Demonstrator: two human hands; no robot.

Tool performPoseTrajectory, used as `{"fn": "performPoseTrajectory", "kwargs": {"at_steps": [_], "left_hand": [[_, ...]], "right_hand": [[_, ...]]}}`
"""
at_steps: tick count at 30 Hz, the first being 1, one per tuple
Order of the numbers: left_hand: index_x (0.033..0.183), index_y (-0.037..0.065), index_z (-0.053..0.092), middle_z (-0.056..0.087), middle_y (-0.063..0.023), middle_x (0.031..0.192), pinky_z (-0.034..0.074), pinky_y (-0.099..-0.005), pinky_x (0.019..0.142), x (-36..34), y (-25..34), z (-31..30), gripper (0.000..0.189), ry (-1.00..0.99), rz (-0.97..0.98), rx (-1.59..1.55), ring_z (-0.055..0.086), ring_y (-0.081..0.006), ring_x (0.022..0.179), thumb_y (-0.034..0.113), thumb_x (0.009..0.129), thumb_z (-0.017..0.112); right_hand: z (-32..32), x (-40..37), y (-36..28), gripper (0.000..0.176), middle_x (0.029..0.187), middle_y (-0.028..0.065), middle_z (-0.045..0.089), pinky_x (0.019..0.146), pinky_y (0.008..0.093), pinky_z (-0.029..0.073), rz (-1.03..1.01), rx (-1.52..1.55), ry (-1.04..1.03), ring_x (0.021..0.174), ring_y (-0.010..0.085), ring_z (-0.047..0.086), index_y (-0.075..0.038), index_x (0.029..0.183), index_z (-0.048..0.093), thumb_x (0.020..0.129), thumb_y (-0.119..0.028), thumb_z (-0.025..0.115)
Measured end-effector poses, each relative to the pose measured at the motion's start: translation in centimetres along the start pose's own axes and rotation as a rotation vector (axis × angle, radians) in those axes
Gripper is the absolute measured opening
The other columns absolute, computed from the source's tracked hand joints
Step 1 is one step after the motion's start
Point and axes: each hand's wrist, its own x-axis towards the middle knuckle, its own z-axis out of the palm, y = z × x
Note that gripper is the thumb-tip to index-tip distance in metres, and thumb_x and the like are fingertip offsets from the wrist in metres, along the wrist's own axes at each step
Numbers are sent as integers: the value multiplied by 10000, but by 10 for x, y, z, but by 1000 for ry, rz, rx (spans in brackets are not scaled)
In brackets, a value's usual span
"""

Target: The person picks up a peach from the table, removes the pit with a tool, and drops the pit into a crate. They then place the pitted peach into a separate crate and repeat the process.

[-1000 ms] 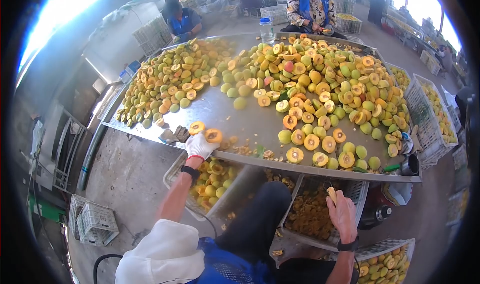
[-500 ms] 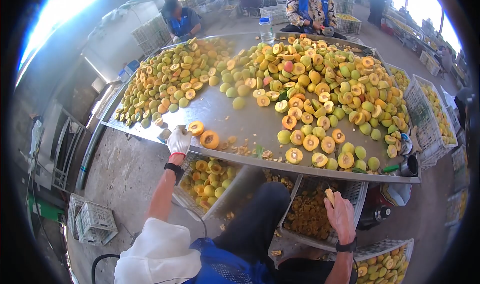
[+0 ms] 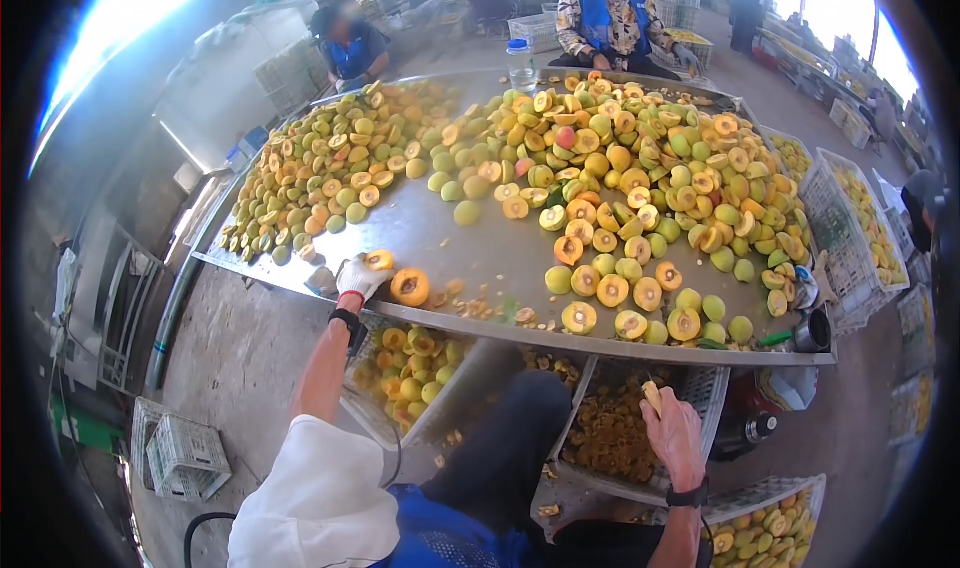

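Observation:
My left hand, in a white glove with a red cuff, is at the near edge of the metal table. Its curled fingers grip an orange-fleshed peach half. Just right of it lies a larger peach half, cut side up with a hollow in the middle. My right hand, bare, is closed around the short tan handle of a tool; its working end is hard to make out. This hand hovers over a crate of brown scraps, below the table edge.
Peach halves are heaped on the table's left and right. A bottle stands at the far edge, a dark cup at the near right corner. Beneath are a crate of halves and a flask. Co-workers sit opposite.
My left hand has closed in on the smaller peach half, which has shifted slightly left and tilted. My right hand still holds the tool over the scraps. The view has shifted slightly.

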Motion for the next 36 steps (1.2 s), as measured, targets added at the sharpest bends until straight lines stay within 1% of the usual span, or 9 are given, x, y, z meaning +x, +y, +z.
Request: {"fn": "performPoseTrajectory", "kwargs": {"at_steps": [5,9,12,16,19,25,26,29,36], "left_hand": [[1395,18,553,710,-160,1202,531,-391,995,-16,11,-9,827,134,147,-332,686,-282,1140,275,673,865],[1460,-6,496,672,-196,1260,531,-383,1020,-69,102,-49,818,86,346,-515,672,-278,1156,141,727,828],[1475,-5,485,670,-182,1266,524,-379,1034,-111,169,-56,846,-37,590,-580,662,-259,1171,167,731,850],[1486,25,485,661,-174,1291,521,-381,1042,-207,275,-87,851,-364,816,-719,651,-252,1209,201,748,870],[1481,34,481,638,-206,1308,521,-396,1035,-256,322,-86,850,-546,968,-730,638,-312,1227,235,749,865],[1481,44,475,618,-233,1307,518,-420,1014,-298,367,-66,864,-639,1244,-690,627,-382,1215,307,756,863],[1487,43,470,621,-233,1304,517,-419,1013,-300,370,-67,866,-662,1272,-694,629,-380,1212,305,759,860],[1512,44,451,630,-242,1307,513,-393,1010,-301,382,-76,865,-799,1314,-722,639,-353,1208,298,781,839],[1524,2,427,628,-149,1382,502,-329,1032,-316,393,-49,844,-1015,1073,-1108,613,-199,1255,168,802,831]], "right_hand": [[-1,-3,-7,268,834,282,649,701,531,476,-11,114,20,852,500,625,-2,975,547,991,-248,654],[3,1,-11,292,810,271,637,653,504,489,-41,356,119,759,487,635,-3,1006,567,1013,-285,640],[5,6,-13,270,783,220,645,584,432,485,-89,519,222,625,362,624,-10,1031,602,1025,-279,625],[-20,-9,-21,254,842,112,691,485,298,441,94,1003,10,511,120,506,-52,1189,624,1030,-248,601],[-47,-28,-29,248,925,40,668,432,233,366,101,1387,-38,470,29,362,-78,1217,576,1035,-246,587],[-61,-56,-5,394,956,57,661,450,245,363,61,1533,35,475,54,368,-76,1365,513,1023,-251,600],[-63,-60,-1,454,980,66,674,460,245,372,53,1546,36,484,56,372,-73,1418,501,1015,-250,611],[-69,-67,-2,299,895,-11,559,436,238,331,48,1548,140,463,43,349,-94,1266,533,1020,-250,602],[-70,-67,8,344,915,-38,538,443,224,314,1,1620,252,475,37,338,-113,1304,524,995,-241,608]]}}
